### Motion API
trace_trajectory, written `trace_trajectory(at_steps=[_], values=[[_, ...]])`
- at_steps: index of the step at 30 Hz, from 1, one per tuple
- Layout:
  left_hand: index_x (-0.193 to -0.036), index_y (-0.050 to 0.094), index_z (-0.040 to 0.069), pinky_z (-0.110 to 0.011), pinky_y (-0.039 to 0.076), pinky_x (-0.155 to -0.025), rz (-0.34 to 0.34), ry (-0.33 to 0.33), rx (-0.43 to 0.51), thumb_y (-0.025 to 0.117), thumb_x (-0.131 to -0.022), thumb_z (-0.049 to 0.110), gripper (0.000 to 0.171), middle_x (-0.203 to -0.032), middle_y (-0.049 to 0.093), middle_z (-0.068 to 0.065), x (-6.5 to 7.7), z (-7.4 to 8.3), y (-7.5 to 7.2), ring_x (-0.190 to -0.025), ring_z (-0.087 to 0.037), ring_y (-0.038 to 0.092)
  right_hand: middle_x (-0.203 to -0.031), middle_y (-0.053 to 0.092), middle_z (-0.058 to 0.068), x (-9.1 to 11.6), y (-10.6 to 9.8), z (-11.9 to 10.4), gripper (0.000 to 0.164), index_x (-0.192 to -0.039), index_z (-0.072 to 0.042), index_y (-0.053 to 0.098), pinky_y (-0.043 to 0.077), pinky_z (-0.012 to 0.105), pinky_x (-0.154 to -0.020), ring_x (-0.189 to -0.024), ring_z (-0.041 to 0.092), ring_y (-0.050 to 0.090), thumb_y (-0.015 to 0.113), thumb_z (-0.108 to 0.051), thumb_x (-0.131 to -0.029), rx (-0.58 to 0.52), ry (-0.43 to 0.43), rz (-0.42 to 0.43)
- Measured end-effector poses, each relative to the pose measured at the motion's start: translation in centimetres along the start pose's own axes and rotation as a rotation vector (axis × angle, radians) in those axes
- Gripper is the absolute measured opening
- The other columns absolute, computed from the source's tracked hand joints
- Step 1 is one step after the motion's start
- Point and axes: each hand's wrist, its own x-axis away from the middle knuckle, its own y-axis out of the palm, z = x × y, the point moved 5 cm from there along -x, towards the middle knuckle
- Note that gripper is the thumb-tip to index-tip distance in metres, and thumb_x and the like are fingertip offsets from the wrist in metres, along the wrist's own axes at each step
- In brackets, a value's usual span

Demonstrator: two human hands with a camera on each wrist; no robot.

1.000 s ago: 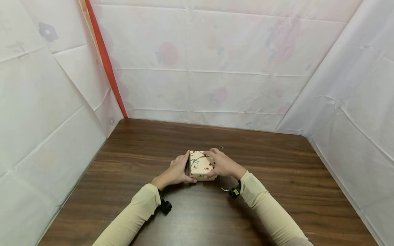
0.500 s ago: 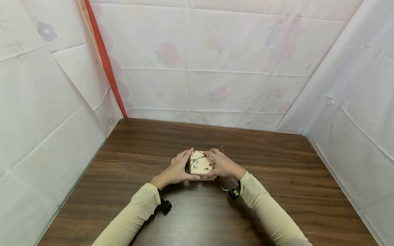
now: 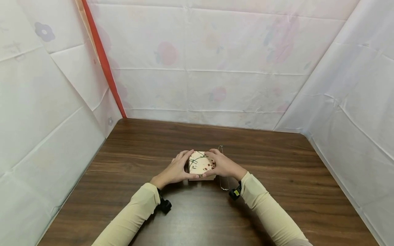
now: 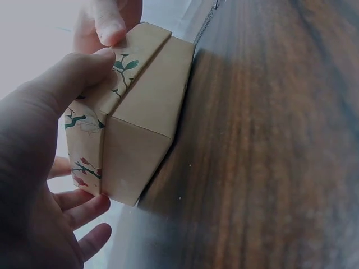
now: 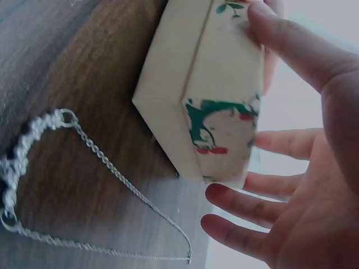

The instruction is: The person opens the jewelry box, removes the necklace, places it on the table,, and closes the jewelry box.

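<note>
A cream box (image 4: pixel 134 157) stands on the table, its lid (image 3: pixel 201 164) decorated with green stems and red flowers. The lid sits over the lower part, whose plain walls show beneath its edge. From the left, my left hand (image 3: pixel 176 171) holds the lid, thumb on the near side and fingers towards the far corner. My right hand (image 3: pixel 226 166) grips the lid's right part in the same way. The two thumbs almost meet at the front. Beside the box on the right lies a silver necklace (image 5: pixel 36 130), with a fine chain and a sparkling beaded section.
The dark wood-grain table (image 3: pixel 147 147) extends around the box. White patterned sheets (image 3: pixel 197 92) hang behind it and along both sides, with a red strip (image 3: pixel 106 66) near the back left corner. Each wrist wears a small black camera.
My left hand has shifted up from the box's lower side onto the lid, its thumb sliding right along the front. The right hand stays nearly in place, and the necklace lies where it was.
</note>
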Motion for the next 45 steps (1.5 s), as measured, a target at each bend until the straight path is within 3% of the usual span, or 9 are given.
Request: trace_trajectory(at_steps=[22, 39, 45], values=[[-0.156, 0.024, 0.014, -0.066, 0.022, -0.111, -0.032, -0.028, -0.014, 0.074, -0.077, 0.058, 0.103, -0.157, 0.027, -0.017, 0.2, -0.2, 0.3, -0.145, -0.038, 0.026, -0.156, 0.03, 0.018, 0.4, 0.2, 1.4, 0.091, -0.15, -0.009, 0.038, 0.039, 0.054, -0.107, -0.141, 0.037, 0.035, 0.08, -0.045, -0.078, -0.019, 0.061, -0.019], [-0.154, 0.028, 0.012, -0.064, 0.024, -0.111, -0.052, -0.074, -0.04, 0.079, -0.074, 0.055, 0.104, -0.153, 0.033, -0.016, -0.2, 0.0, 0.5, -0.141, -0.036, 0.031, -0.149, 0.04, 0.016, 0.0, 0.4, 1.2, 0.091, -0.147, -0.007, 0.043, 0.042, 0.048, -0.105, -0.135, 0.035, 0.042, 0.084, -0.043, -0.074, 0.068, 0.057, 0.011], [-0.151, 0.034, 0.008, -0.062, 0.026, -0.111, -0.048, -0.047, -0.063, 0.081, -0.074, 0.051, 0.1, -0.156, 0.03, -0.015, -0.5, 0.2, 0.4, -0.144, -0.036, 0.026, -0.15, 0.039, 0.017, -0.4, 0.4, 0.8, 0.093, -0.148, -0.007, 0.041, 0.042, 0.047, -0.105, -0.135, 0.035, 0.043, 0.082, -0.044, -0.074, 0.121, 0.074, -0.015]])
